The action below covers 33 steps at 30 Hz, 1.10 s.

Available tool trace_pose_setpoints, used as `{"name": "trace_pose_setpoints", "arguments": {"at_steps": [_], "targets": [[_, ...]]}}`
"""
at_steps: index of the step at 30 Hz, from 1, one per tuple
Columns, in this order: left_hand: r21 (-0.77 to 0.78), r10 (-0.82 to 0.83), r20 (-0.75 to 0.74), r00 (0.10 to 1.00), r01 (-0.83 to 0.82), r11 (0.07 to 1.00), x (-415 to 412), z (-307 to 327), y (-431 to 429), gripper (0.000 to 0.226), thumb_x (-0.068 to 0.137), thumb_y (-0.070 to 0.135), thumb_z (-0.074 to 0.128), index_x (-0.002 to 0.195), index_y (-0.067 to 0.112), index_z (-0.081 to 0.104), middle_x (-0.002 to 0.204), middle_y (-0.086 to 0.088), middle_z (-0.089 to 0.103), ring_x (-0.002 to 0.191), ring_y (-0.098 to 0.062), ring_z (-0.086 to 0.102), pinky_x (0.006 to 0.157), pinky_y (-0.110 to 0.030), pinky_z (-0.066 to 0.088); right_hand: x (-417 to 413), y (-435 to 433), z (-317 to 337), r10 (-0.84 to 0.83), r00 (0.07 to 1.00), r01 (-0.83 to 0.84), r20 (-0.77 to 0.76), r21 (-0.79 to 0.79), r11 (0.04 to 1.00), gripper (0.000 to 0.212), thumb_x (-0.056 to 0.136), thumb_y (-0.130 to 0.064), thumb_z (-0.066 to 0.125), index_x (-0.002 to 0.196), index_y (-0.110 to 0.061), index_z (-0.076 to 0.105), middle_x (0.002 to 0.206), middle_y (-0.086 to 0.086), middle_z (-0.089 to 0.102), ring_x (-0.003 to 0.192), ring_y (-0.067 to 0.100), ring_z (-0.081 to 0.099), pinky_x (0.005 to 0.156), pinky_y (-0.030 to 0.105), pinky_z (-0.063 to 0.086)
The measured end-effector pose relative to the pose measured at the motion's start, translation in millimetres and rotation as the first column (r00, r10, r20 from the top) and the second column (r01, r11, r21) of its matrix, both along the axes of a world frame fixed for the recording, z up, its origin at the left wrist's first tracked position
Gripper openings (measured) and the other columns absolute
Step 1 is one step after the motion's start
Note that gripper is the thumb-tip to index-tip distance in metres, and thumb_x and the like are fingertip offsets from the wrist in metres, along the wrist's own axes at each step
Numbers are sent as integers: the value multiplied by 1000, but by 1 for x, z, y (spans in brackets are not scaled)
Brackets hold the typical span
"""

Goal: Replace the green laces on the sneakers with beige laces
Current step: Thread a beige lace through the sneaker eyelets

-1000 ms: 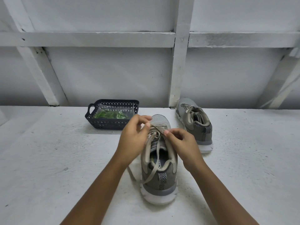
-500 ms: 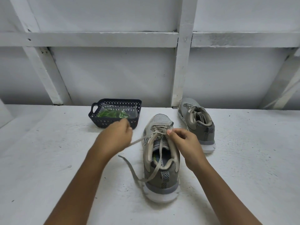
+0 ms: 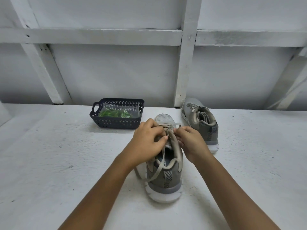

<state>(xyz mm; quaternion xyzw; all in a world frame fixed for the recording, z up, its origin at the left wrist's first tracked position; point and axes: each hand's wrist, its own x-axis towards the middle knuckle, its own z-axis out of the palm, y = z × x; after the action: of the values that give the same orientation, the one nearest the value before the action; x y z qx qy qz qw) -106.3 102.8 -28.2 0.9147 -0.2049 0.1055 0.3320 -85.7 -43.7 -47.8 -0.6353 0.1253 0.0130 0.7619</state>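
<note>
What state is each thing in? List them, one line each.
Near sneaker: upright, beige lace threaded, tail loose.
Far sneaker: upright, laced beige.
Basket: upright, holding a clear bag.
Bag: lying in basket, green laces inside.
Left hand: pinching the lace.
Right hand: pinching the lace.

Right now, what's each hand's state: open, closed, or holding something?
Left hand: closed, pinching the beige lace on the near sneaker.
Right hand: closed, pinching the same lace at the eyelets.
</note>
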Motion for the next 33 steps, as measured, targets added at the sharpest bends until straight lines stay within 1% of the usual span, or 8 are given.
{"name": "trace_pose_setpoints", "arguments": {"at_steps": [3,6,11,16,19,23,28,33], "targets": [[-212,-108,-123,986,80,974,-10,5,8,16,89,19,61,73,22,57,92,6,47,90,-6,48,77,-14,35,5,2,4,0,1000,-1,-27,-45,999,21,89,-3,52,71,-13,46,67,5,49,62,14,43,58,24,35],[-230,-159,-150,976,122,966,-15,9,18,23,87,16,62,68,26,56,88,8,50,79,3,49,71,-6,35,8,0,4,9,999,-11,-38,-52,999,21,88,-3,52,71,-13,46,65,4,48,60,15,42,57,25,34],[-373,-342,-273,899,229,899,-16,14,38,13,69,29,65,57,29,61,76,15,55,74,-2,52,69,-14,39,4,-3,6,92,996,-94,-18,-79,992,18,89,-1,53,76,-13,54,67,5,49,60,12,43,59,23,35],[-477,-523,-351,777,333,813,-19,21,49,10,64,24,62,55,26,65,72,14,54,69,-7,50,68,-26,40,-2,-6,5,147,989,-141,26,-159,977,18,90,-1,51,78,-10,61,71,4,52,65,11,46,65,23,39],[-506,-560,-349,752,352,788,-20,21,45,10,65,23,62,56,25,65,72,15,54,70,-6,52,68,-21,42,-4,-7,4,153,987,-141,55,-175,974,15,91,-6,52,81,-13,61,76,3,55,70,12,49,73,26,41],[-556,-588,-326,740,353,752,-21,18,40,12,68,24,62,56,25,64,77,14,56,73,-6,52,70,-16,42,-13,-10,2,248,963,-217,109,-241,946,7,89,-15,62,92,-19,59,88,7,57,82,16,54,80,30,42],[-607,-623,-316,715,352,712,-22,18,41,11,68,21,62,58,23,66,81,11,58,73,-10,52,69,-19,45,-16,-8,3,210,974,-188,90,-208,960,12,88,-9,62,95,-17,56,92,9,57,82,19,56,80,31,45],[-575,-650,-348,675,394,717,-27,21,42,13,70,19,64,60,25,69,78,12,58,70,-6,54,69,-17,43,-17,-7,2,184,979,-165,87,-192,967,11,88,-9,62,93,-15,56,88,6,57,75,14,56,71,23,45]]}}
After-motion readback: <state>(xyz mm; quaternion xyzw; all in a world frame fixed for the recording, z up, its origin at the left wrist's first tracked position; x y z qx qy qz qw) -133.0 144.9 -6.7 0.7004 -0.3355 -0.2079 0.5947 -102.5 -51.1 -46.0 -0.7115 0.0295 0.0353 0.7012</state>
